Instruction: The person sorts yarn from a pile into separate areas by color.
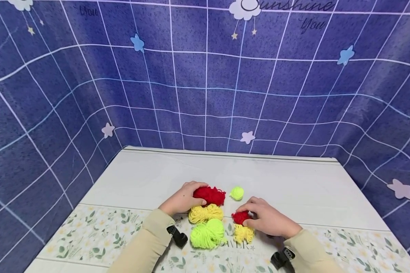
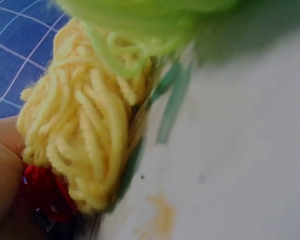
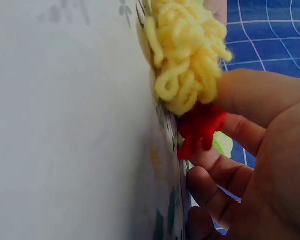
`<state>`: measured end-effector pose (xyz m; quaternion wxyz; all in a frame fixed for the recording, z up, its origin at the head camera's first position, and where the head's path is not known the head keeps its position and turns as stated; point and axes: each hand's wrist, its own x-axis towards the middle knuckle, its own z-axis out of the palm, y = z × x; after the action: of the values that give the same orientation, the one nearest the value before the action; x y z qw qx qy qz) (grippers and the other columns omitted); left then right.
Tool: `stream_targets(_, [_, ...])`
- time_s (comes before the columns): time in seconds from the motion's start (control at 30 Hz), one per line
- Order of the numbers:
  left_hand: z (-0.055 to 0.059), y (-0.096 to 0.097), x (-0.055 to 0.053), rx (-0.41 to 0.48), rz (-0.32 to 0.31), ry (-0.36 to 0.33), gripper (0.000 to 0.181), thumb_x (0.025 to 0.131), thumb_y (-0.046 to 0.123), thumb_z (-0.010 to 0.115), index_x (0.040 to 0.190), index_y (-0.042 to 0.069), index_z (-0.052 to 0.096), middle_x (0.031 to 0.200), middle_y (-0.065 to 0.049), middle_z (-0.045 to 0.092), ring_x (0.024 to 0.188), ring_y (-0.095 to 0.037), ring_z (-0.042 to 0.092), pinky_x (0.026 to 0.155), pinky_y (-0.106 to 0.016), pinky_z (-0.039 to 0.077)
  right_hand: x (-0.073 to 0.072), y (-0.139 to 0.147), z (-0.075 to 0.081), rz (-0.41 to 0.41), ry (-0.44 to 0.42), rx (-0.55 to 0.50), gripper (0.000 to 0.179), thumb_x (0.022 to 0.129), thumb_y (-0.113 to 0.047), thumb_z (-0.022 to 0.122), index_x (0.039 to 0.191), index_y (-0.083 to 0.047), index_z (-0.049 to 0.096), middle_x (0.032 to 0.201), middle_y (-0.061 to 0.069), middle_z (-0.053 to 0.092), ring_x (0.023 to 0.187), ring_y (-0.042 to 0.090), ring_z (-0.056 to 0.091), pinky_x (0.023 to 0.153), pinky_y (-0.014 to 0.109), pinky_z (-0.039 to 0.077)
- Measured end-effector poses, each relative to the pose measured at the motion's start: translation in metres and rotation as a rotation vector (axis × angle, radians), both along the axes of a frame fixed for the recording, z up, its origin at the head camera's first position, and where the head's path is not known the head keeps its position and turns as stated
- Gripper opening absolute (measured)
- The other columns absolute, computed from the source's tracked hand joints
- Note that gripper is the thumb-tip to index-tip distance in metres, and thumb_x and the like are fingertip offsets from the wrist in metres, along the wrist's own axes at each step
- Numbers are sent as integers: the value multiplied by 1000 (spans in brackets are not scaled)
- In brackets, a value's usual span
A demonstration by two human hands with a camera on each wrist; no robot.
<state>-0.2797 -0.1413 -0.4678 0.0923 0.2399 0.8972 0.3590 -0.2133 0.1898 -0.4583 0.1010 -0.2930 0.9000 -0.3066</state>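
My left hand grips the left end of a large red yarn bundle, thumb on the near side and fingers over the far side. Just below it lies a larger yellow yarn bundle, then a neon green one nearer me. With thumb and fingers, my right hand pinches a small red yarn bundle. A small yellow yarn bundle sits against its near side; in the right wrist view this yellow yarn is beside the thumb. The left wrist view shows mostly yellow yarn, with red partly hidden behind.
A small neon green yarn ball stands on the table beyond the right hand. The white table has a floral-printed front part. Blue gridded curtain encloses the back and both sides.
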Motion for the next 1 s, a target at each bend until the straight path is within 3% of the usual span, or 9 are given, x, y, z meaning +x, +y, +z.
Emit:
stream_targets(0.2, [-2, -5, -1, 53, 10, -23, 56, 95, 32, 73, 146, 21, 55, 144, -4, 50, 131, -27, 42, 103, -52, 42, -2, -2, 3, -15, 15, 13, 35, 93, -20, 74, 126, -30, 69, 109, -9, 53, 98, 18, 47, 77, 35, 44])
stream_targets(0.47, [-7, -5, 0, 84, 28, -17, 51, 95, 27, 74, 142, 20, 58, 139, -4, 53, 126, -27, 47, 99, -47, 45, 1, 4, 1, -66, 85, 60, 28, 89, -18, 76, 114, -30, 71, 95, -14, 54, 83, 9, 49, 71, 29, 44])
stream_targets(0.77, [-13, -3, 1, 116, 21, -13, 48, 94, 28, 74, 139, 19, 60, 136, -4, 54, 122, -26, 49, 95, -45, 47, 4, 61, 5, -174, 92, -2, 29, 92, -23, 75, 120, -25, 69, 96, -12, 59, 83, 6, 55, 72, 29, 49])
stream_targets(1.0, [-14, -5, -2, 106, 32, -2, 48, 94, 29, 74, 139, 20, 60, 137, -3, 54, 122, -25, 50, 95, -44, 48, 2, 115, 8, -264, 103, -50, 34, 93, -26, 76, 125, -17, 67, 109, -4, 66, 90, 8, 61, 74, 28, 51])
